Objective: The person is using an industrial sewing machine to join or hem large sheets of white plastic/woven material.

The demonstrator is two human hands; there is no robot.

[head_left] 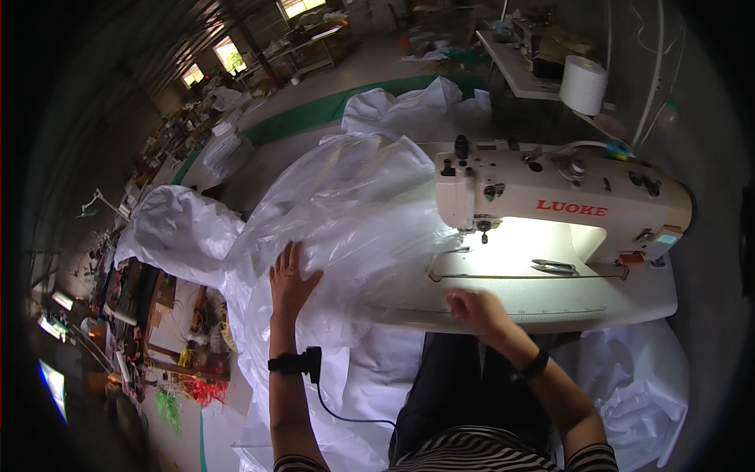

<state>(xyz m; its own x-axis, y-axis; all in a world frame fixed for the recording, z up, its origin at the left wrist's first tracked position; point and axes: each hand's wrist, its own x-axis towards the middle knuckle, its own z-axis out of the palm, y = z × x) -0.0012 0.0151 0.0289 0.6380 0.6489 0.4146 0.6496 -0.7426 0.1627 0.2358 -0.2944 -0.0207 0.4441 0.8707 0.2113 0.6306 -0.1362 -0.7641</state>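
Note:
My left hand (291,279) lies flat, fingers spread, on a big heap of clear plastic sheeting (346,204) that spills over the left side of the sewing table (550,295). My right hand (476,308) rests at the table's front edge, fingers curled on the edge of the sheeting, a little in front of the needle (484,234). The cream sewing machine (558,200) stands across the table, its lamp lighting the bed. White woven fabric (177,228) hangs off to the left and over my lap.
Small snips (554,267) lie on the machine bed. A large white thread cone (583,82) stands behind the machine on the right. More white fabric (417,106) is heaped beyond the table. A cluttered workbench (169,330) with coloured bits sits at my lower left.

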